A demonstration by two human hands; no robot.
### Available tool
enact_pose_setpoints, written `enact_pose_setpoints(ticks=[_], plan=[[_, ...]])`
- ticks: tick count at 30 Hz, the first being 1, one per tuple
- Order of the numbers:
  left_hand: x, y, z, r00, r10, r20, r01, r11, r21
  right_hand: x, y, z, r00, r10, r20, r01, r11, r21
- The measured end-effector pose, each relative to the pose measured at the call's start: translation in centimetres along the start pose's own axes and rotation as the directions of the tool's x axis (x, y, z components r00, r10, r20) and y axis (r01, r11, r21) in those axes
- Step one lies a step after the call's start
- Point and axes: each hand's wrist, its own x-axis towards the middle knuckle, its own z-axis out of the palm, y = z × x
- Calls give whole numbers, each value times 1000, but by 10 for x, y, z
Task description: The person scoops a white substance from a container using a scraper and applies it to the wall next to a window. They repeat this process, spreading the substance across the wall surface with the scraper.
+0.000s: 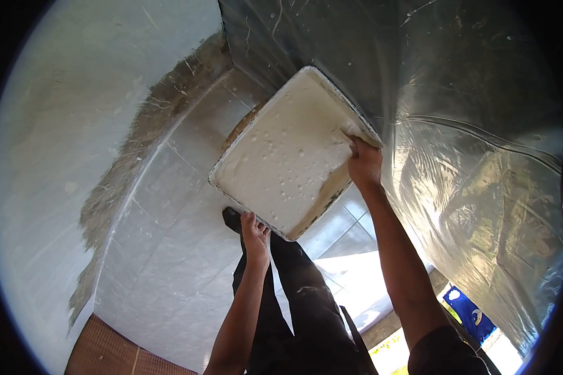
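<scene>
A rectangular tub (pixel 275 156) with a stained white rim holds a thick, creamy off-white mix dotted with small bubbles. At its near left edge, my left hand (pixel 255 237) grips the rim, fingers curled under and thumb near the top. My right hand (pixel 365 164) reaches over the right side by the corner, its fingers closed just inside the tub. A small pale tip stands out from these fingers at the surface of the mix; whether it is a tool or coated fingertips I cannot make out. Mix coats part of the near right inner wall.
Grey floor tiles (pixel 162 194) lie below, with my dark trousers (pixel 303 281) and a black shoe (pixel 232 219) near the tub. A pale wall (pixel 62 144) with a rough brown band stands left. Shiny plastic sheeting (pixel 469 169) hangs at right. Something brown, partly hidden, sits behind the tub.
</scene>
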Motion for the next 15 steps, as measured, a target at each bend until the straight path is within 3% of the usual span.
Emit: enact_pose_setpoints(ticks=[2,3,4,6,7,8,10,11,12,14,15], plan=[[3,1,-2,1000,-8,19,8,1000,10,-2,-8,-7,963,-104,248,127,989,-79],[1,3,-1,1000,-16,27,16,1000,20,2,-7,-8,984,-21,177,2,994,108],[-2,3,0,1000,-19,24,19,1000,20,0,-3,-7,983,-20,180,1,994,106],[-3,6,7,1000,-1,0,1,1000,2,-1,-1,-2,964,-78,255,122,979,-161],[0,6,5,1000,0,3,0,1000,5,-4,-6,-1,904,-74,422,151,977,-153],[1,4,1,1000,-8,19,8,1000,5,-2,-6,-4,903,-68,424,146,977,-155],[-3,6,1,999,-16,30,16,1000,3,7,-2,-6,985,-13,172,12,1000,9],[-4,6,3,1000,-22,10,22,1000,-9,6,-3,-4,994,4,105,7,995,-103],[-4,8,6,1000,-28,-7,28,999,-21,4,-8,-1,995,2,101,8,995,-101],[2,7,3,999,-26,28,26,1000,-16,-3,-12,1,902,54,428,56,969,-241],[0,6,0,998,-28,53,29,1000,-10,-7,-11,0,898,58,436,57,967,-247]])
